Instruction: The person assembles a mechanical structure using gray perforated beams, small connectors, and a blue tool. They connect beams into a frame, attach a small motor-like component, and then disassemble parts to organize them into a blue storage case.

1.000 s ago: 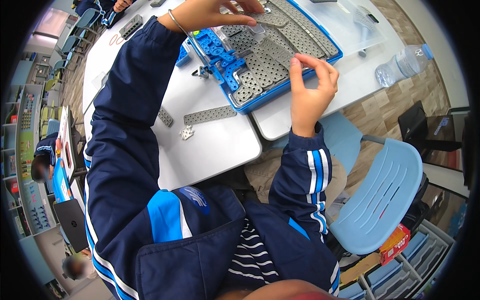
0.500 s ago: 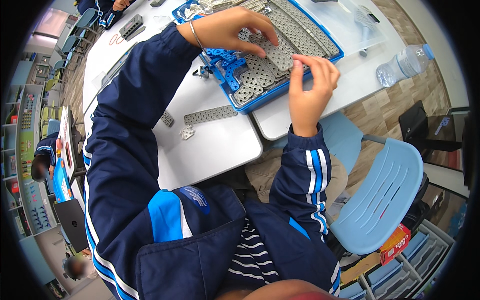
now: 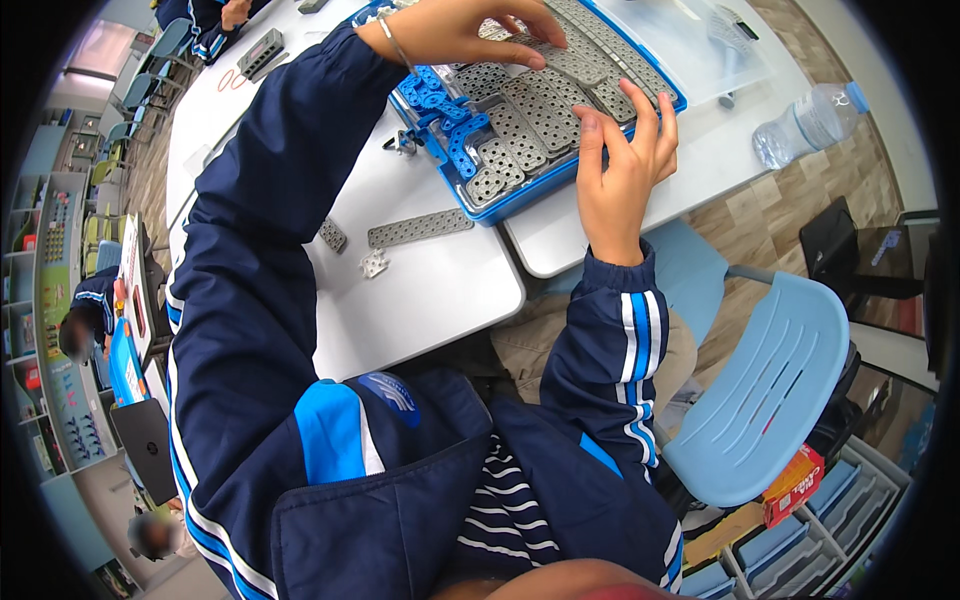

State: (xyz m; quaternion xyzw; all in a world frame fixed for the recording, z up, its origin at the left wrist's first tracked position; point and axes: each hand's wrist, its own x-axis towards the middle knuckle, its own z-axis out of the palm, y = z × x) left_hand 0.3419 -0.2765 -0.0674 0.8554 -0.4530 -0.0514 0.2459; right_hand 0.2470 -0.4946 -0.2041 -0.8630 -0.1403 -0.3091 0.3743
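While two hands work above the blue box: handling of the grey plates appears to be midway, with most of the pieces inside the box and nothing visibly joined together.
Left hand: arched over the box, thumb and fingertips at a slanted plate; whether it is pinched or only touched cannot be told.
Right hand: unburdened, fingers spread at the box's near edge, thumb close to the plates; contact is unclear.
Slanted plate's place: within the box's outline, over neighbouring plates; whether it lies flat on them is hard to judge.
Packed so far: plates lie side by side in rows, with blue pieces gathered toward the left end.
Outside the box: a long grey strip, a short grey piece and a small white piece lie loose on the table, apparently left for later handling.
Plates, up close: matte, stiff-looking, probably plastic, pierced by round holes in regular lines, corners rounded; some broad, others long and narrow.
Blue pieces' shapes: bright, holed, several curved or angled.
Tabletop: smooth, white, with rounded corners.
Bottle: clear, thin-walled plastic, blue-capped, near the right edge.
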